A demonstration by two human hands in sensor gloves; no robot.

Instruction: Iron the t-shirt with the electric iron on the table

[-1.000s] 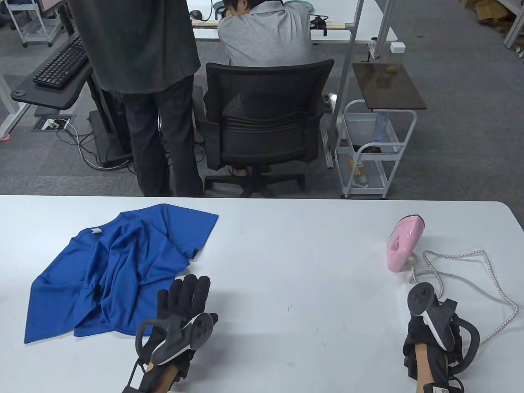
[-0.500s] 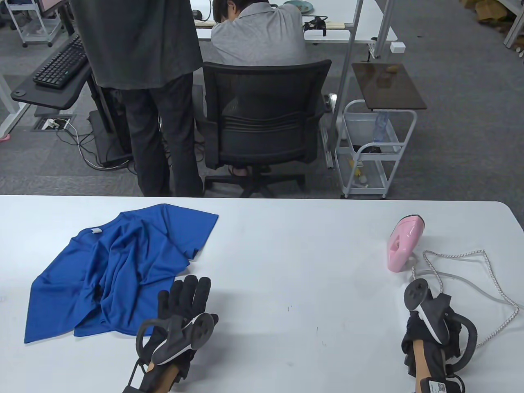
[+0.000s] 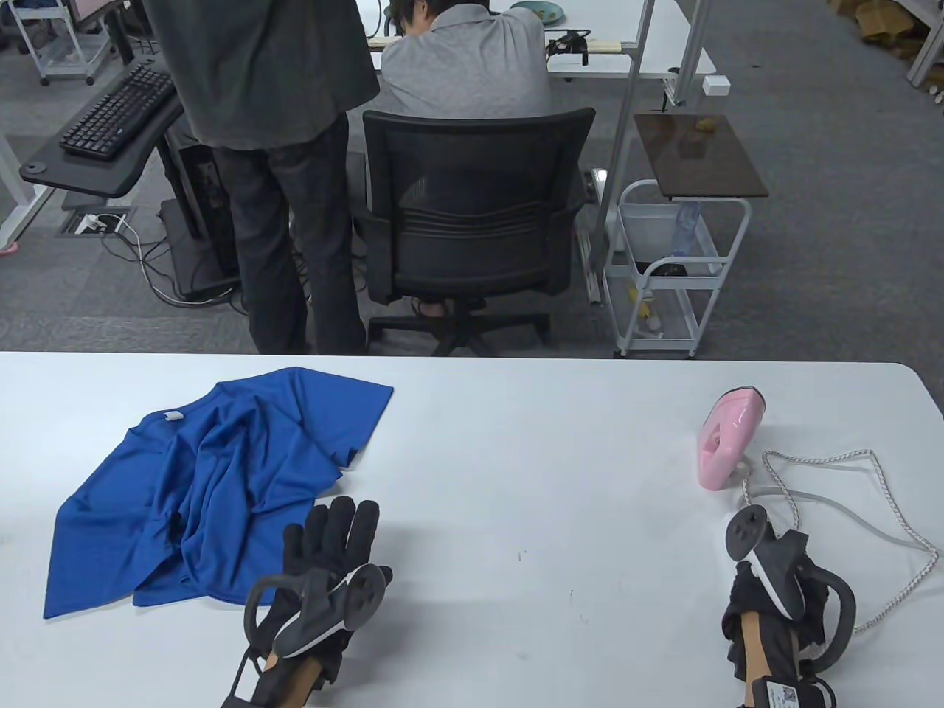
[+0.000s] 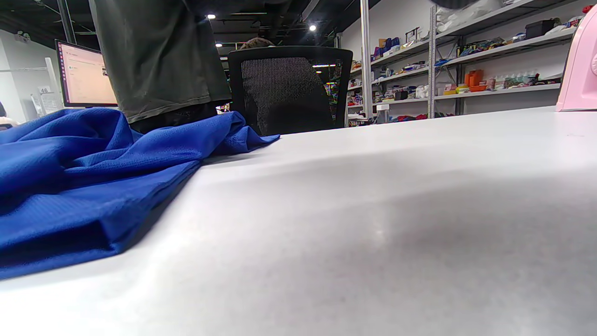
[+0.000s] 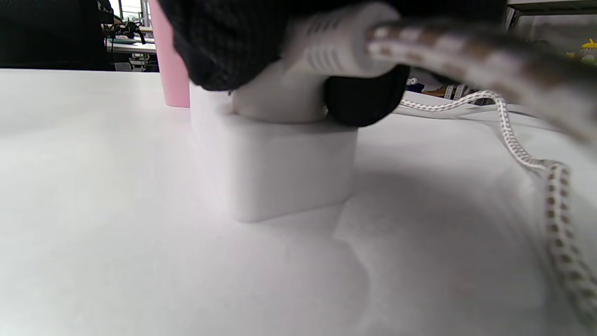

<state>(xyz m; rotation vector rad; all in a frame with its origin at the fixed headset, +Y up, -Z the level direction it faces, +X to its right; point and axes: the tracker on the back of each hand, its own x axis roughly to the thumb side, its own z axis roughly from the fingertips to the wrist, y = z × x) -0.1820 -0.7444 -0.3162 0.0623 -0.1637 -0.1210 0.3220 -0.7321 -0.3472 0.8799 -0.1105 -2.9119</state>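
White table (image 3: 516, 457) holds a crumpled, unironed shirt (image 3: 206, 479) and an upright iron (image 3: 726, 439); left fingers (image 3: 343, 527) lie flat and together, right fingers (image 5: 242, 42) pinch the plug (image 5: 289, 100).

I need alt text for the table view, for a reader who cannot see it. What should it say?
A crumpled blue t-shirt lies at the left of a white table, and a pink iron stands at the right with its braided cord looped beside it. The gloved left hand lies flat beside the shirt; the right hand is near the cord.
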